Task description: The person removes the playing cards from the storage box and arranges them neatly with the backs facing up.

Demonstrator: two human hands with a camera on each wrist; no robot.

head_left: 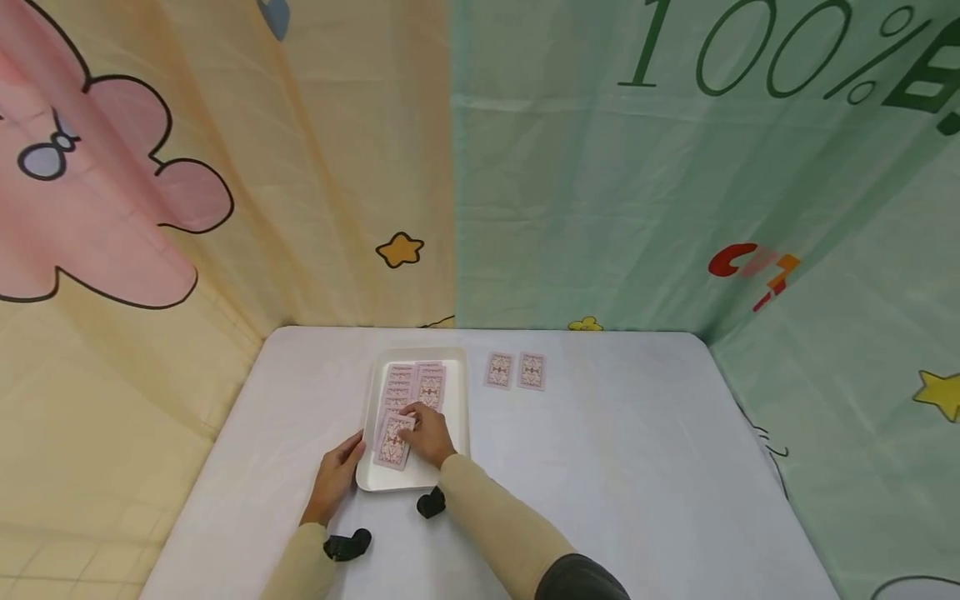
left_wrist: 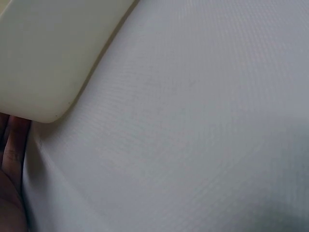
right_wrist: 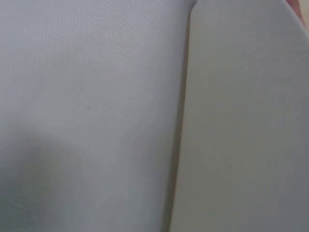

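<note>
A white tray [head_left: 456, 408] on the table holds overlapping playing cards, face down with red patterned backs, in a left column [head_left: 397, 390] and a shorter right column [head_left: 431, 385]. With thumb and fingers, my left hand [head_left: 333, 479] grips the tray's left edge; in the left wrist view its fingers [left_wrist: 16, 145] pass behind the tray's outer wall [left_wrist: 58, 58]. My right hand [head_left: 431, 435] pinches a playing card [head_left: 393, 443] at the bottom of the left column, inside the tray. The right wrist view shows the tray's outer side [right_wrist: 241, 121], not the card.
Two face-down playing cards [head_left: 498, 370] [head_left: 532, 372] lie side by side on the white table [head_left: 637, 467], right of the tray. Black wrist devices [head_left: 348, 545] sit on both wrists. Printed curtains [head_left: 585, 183] stand behind the table and along its sides.
</note>
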